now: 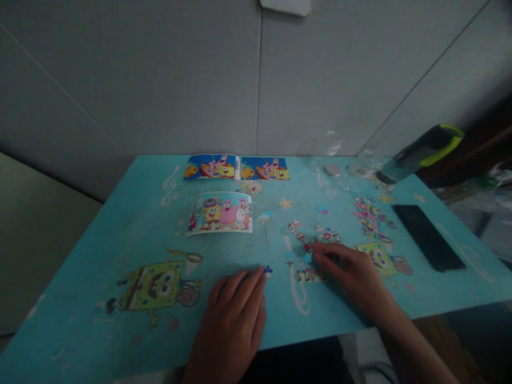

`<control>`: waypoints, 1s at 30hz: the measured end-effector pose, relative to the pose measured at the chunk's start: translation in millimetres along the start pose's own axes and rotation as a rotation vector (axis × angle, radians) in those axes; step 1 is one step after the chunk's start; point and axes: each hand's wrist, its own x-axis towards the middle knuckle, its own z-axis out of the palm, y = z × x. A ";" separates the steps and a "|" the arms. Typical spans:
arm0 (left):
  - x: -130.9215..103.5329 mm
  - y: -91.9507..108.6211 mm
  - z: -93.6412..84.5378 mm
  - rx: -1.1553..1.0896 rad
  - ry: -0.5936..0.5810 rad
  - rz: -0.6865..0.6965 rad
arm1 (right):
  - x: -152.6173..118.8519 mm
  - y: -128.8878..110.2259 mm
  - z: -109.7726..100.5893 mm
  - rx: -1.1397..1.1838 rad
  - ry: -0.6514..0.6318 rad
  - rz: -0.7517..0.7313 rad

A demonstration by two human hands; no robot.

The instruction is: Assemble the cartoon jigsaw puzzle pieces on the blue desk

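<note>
My left hand (236, 314) lies on the table with its fingers stretched out side by side. Its fingertips touch a small dark blue and white jigsaw puzzle piece (268, 271). Further right, my right hand (352, 266) pinches a puzzle piece (308, 257) between thumb and forefinger; the fingers partly cover it. Below those fingertips is a joined strip of puzzle (310, 276), partly behind the hand. Loose pieces (295, 226) lie just beyond my right hand, and a light blue piece (289, 258) sits to its left.
A cartoon picture card (220, 213) lies left of centre, with a folded picture sheet (238, 168) behind it. A pile of pieces (372, 216) lies at right beside a black phone-like slab (429, 237). Clear containers (333, 169) and a tilted dark bottle (416, 154) stand at the back right.
</note>
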 end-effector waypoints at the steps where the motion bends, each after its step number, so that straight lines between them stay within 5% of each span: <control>1: -0.1 -0.2 0.0 -0.001 0.005 0.000 | -0.2 -0.6 -0.7 0.001 0.003 0.010; 13: 4.0 1.6 0.2 -0.010 0.056 -0.006 | 9.7 -9.4 0.6 -0.024 -0.031 -0.064; 21: 23.7 9.3 -39.1 0.056 0.089 0.342 | 80.7 -32.8 32.4 -0.092 -0.202 -0.267; 25: 56.6 -16.0 -51.7 0.138 -0.005 0.556 | 112.3 -36.5 56.7 -0.091 -0.265 -0.339; 30: 90.9 -59.8 -38.5 0.252 -0.079 0.717 | 120.8 -30.0 65.8 -0.150 -0.191 -0.433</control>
